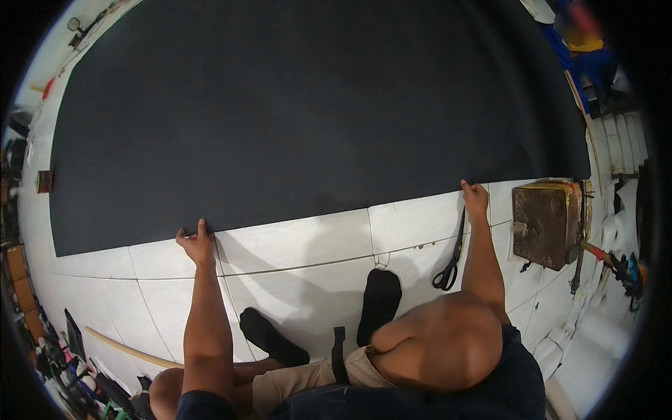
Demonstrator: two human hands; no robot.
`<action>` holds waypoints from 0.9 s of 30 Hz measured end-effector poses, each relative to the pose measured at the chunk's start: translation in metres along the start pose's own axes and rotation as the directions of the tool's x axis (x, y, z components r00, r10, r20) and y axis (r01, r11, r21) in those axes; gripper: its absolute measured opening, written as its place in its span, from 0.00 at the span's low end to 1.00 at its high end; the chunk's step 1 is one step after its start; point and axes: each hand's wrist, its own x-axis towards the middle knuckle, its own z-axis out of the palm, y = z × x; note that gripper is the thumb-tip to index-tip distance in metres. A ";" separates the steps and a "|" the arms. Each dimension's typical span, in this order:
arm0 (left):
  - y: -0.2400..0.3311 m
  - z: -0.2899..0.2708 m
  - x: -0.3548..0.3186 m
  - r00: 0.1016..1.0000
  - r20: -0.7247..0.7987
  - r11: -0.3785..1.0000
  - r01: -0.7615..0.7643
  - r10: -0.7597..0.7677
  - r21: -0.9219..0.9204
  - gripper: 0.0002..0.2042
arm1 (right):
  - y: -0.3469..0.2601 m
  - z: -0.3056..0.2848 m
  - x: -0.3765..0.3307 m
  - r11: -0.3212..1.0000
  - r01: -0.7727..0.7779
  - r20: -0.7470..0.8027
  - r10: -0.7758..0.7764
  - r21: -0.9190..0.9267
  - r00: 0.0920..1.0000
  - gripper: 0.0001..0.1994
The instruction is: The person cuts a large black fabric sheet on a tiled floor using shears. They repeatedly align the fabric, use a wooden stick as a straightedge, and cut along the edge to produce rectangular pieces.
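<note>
- White-tiled floor (301,252)
- Black sheet (315,105) across its far side
- Black scissors (446,276), toward its right edge
- Brown block (542,227), nearer that edge
- Pale strip (129,348), near left corner

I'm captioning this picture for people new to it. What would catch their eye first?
First, the huge black sheet filling most of the upper picture, spread over white tiles. Next, the left hand and right hand, set wide apart with fingers at its near edge. Then the black scissors just left of the right forearm, and the brown block right of that hand.
</note>
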 end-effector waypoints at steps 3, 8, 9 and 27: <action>0.009 0.007 -0.012 0.999 -0.025 0.996 -0.042 0.044 0.080 0.37 | 0.008 -0.006 0.002 0.999 -0.007 -0.006 0.007 0.034 1.000 0.18; 0.042 0.020 -0.054 0.686 0.399 0.464 -0.715 0.608 0.523 0.37 | 0.014 -0.011 0.005 0.999 -0.018 0.015 0.018 0.033 1.000 0.17; 0.048 0.025 -0.065 0.584 0.541 0.407 -0.811 0.605 0.420 0.37 | 0.014 -0.009 0.007 0.999 0.000 0.032 -0.001 0.052 0.999 0.17; 0.051 0.033 -0.072 0.509 0.766 0.333 -0.855 0.393 0.397 0.40 | -0.140 0.142 -0.179 0.277 0.937 0.740 -0.581 -0.211 0.338 0.29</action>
